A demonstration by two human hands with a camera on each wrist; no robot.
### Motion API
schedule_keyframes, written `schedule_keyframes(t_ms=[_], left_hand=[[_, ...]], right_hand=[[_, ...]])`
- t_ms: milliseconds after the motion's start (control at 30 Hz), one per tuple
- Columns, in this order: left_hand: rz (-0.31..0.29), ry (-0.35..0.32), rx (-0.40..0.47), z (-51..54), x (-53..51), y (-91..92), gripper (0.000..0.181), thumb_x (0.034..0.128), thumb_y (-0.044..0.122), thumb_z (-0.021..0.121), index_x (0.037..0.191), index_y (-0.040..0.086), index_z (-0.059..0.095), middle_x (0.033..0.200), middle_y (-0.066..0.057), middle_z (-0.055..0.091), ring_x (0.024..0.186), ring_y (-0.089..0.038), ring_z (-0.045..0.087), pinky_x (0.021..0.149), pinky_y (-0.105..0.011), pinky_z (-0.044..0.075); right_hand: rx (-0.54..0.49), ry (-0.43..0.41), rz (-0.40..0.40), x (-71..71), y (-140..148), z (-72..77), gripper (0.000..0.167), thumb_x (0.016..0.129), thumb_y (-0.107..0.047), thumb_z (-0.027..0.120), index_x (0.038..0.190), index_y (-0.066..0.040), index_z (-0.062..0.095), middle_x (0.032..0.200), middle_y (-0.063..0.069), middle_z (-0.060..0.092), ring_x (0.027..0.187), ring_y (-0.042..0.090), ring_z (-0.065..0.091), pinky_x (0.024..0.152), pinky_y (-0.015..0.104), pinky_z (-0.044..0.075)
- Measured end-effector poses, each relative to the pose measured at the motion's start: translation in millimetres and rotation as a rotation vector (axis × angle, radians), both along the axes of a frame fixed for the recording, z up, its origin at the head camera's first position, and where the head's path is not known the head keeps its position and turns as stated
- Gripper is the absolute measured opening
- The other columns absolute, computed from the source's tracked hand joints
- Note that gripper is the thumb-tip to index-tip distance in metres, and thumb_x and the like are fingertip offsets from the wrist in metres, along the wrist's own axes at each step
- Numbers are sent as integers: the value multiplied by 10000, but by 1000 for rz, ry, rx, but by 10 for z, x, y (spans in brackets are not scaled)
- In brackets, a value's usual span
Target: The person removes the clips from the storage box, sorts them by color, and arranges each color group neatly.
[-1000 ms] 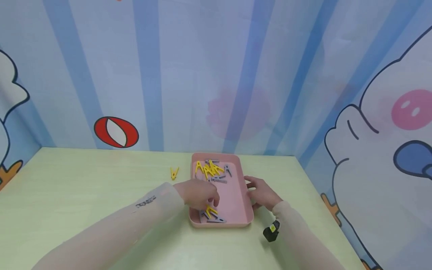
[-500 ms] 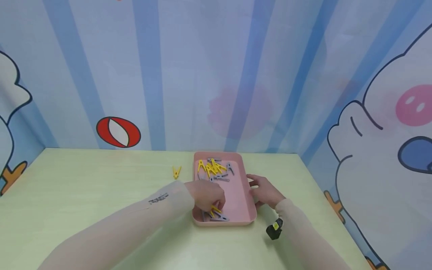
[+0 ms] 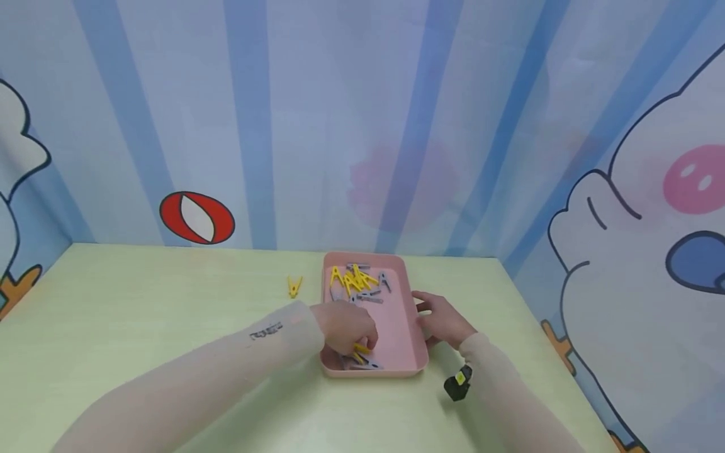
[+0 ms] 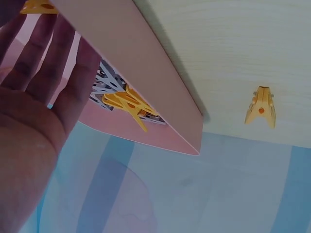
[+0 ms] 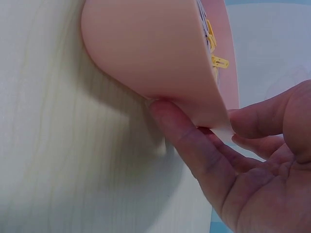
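In the head view my left hand (image 3: pixel 347 327) reaches into the pink tray (image 3: pixel 396 372), fingers bent down at its near left part. Its fingertips pinch a yellow clothespin (image 3: pixel 361 348), partly hidden by the hand; the left wrist view catches the clothespin (image 4: pixel 40 7) at the fingertips. Grey clothespins (image 3: pixel 368 364) lie just beneath it. My right hand (image 3: pixel 444 321) rests against the tray's right outer wall. In the right wrist view, spread, fairly straight fingers (image 5: pixel 257 121) touch that wall from outside.
Several yellow clothespins (image 3: pixel 355 280) and grey clothespins (image 3: pixel 370 300) lie jumbled at the tray's far end. One yellow clothespin (image 3: pixel 294 287) sits on the pale table (image 3: pixel 170 302) left of the tray. A patterned curtain (image 3: pixel 317 126) stands behind the table's back edge.
My left hand has lowered slightly right and toward the near clothespins, and its fingers have closed on a yellow one. The right hand stays at the tray's wall.
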State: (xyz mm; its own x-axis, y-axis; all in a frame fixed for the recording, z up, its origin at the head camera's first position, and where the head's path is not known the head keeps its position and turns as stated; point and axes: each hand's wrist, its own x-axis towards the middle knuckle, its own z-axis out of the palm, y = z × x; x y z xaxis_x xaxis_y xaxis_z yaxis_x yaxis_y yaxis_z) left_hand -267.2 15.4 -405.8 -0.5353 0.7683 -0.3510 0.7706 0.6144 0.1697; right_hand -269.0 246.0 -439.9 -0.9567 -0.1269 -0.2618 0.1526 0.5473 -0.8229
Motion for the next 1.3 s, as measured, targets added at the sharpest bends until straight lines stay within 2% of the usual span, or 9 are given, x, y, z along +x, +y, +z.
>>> schedule_keyframes(t_ms=[300,400,500,633,800,1067,1300], left_hand=[[-7,35,8,-54,13,-11,324,883,170,761,1167,318,714,1138,141,659,1040,-92,588,1015,-371,434],[-1,33,0,-52,19,-13,348,883,158,758,1185,325,706,1142,139,656,1002,-93,578,1017,-377,432],[11,36,-9,-62,14,-14,346,875,150,764,1163,330,699,1079,138,649,917,-105,560,967,-353,456],[18,42,-10,-75,11,-20,310,862,146,777,1089,326,664,959,126,618,835,-123,554,824,-302,472],[48,15,-6,-60,18,-43,333,853,149,790,1046,336,593,855,106,589,771,-134,566,714,-281,462],[58,-4,24,-59,15,-77,303,853,194,793,1021,313,570,777,100,596,702,-120,569,675,-269,464],[49,67,39,-105,19,-75,220,875,329,760,983,276,576,761,110,579,701,-111,555,699,-275,441]], right_hand=[[12,-5,4,-2,34,11,647,921,50,501,1537,-57,334,1389,259,486,1002,320,659,597,440,574],[12,-4,1,-5,31,12,646,922,54,496,1537,-57,333,1390,260,485,1008,324,656,597,440,574],[9,-4,-1,-2,24,17,644,922,59,490,1536,-53,333,1388,264,484,1007,329,656,596,444,574],[7,-6,-1,5,17,13,642,925,56,488,1538,-50,328,1388,269,482,1002,328,660,602,445,575],[1,-9,-8,10,4,3,638,931,48,487,1540,-53,325,1394,268,476,998,324,661,608,444,576],[6,-5,-4,-1,2,2,643,924,49,492,1538,-55,330,1391,271,479,1000,324,661,605,443,576],[15,-5,-10,9,-11,7,634,929,35,506,1534,-55,340,1387,261,485,1008,324,657,617,441,577]])
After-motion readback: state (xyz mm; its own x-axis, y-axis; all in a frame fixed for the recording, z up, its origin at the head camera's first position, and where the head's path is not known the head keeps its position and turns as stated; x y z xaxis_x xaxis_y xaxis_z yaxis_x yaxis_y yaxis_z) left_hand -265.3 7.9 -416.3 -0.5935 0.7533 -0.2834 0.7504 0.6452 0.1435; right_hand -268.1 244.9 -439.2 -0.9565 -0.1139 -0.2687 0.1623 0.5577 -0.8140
